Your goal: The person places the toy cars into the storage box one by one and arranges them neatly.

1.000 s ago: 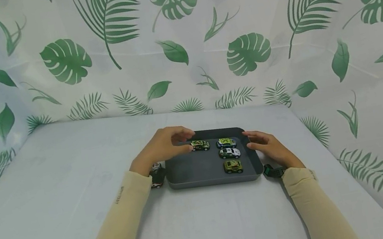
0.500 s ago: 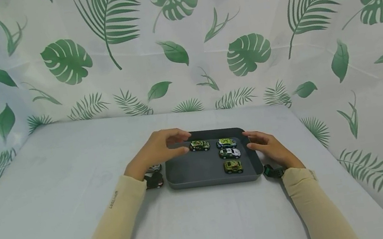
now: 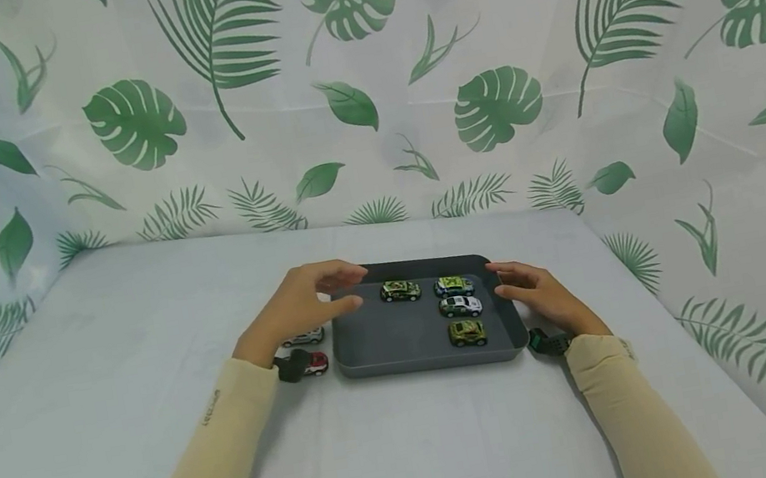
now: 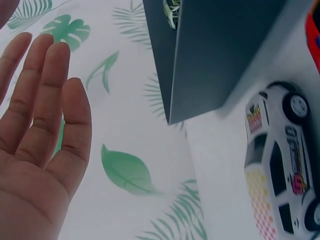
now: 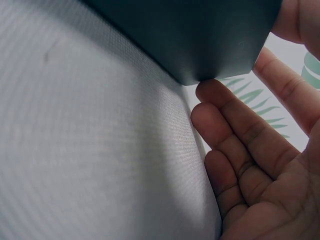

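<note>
Soft, even, slightly dim light fills the head view, turning the white surface (image 3: pixel 403 447) a muted blue-grey. Faint, soft-edged shadows lie along the inner sides of the left sleeve (image 3: pixel 201 472) and right sleeve (image 3: pixel 631 400). Wide-angle distortion stretches the leaf-printed backdrop (image 3: pixel 391 60) towards the outer edges, and fine detail is soft. The left wrist view has a cool cast, with the white car (image 4: pixel 272 170) fairly clear. The right wrist view is dimmest: the tray (image 5: pixel 200 40) sinks nearly to black, and a blurred shadow crosses the cloth weave.
</note>
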The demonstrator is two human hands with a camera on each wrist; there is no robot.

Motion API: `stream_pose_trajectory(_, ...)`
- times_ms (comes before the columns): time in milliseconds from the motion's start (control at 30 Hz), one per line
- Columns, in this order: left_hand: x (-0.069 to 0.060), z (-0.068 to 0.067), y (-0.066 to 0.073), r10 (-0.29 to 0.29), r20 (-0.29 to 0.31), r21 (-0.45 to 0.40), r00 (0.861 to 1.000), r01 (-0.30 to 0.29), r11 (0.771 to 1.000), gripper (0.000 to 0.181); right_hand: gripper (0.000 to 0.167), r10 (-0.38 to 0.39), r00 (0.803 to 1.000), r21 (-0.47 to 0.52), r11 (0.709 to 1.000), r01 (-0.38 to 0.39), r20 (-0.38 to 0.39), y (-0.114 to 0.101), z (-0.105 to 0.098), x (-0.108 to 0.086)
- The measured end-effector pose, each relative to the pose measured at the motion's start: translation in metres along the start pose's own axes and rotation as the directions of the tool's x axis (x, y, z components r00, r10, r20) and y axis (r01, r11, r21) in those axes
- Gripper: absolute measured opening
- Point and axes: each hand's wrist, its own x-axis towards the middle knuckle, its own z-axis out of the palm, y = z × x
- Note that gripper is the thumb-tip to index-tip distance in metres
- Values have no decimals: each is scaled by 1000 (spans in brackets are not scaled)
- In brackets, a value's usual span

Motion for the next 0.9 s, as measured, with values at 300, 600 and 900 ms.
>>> stream_pose_trajectory(300, -8, -8, -3, -3, -14, 7, 1000, 3, 1000, 42, 60, 4, 1000, -6, 1000, -4, 0, -1, 0, 2)
stream_pose_trajectory(600, -13, -19, -8, -41, -16, -2, 999, 40, 999, 44, 60, 6, 1000, -30, 1000, -6, 3, 6, -2, 3)
stream_pose_trajectory(900, -20, -32, -19, -93, -14, 4, 996, 93, 996, 44, 59, 7, 1000, -32, 999, -8, -4, 3, -1, 3)
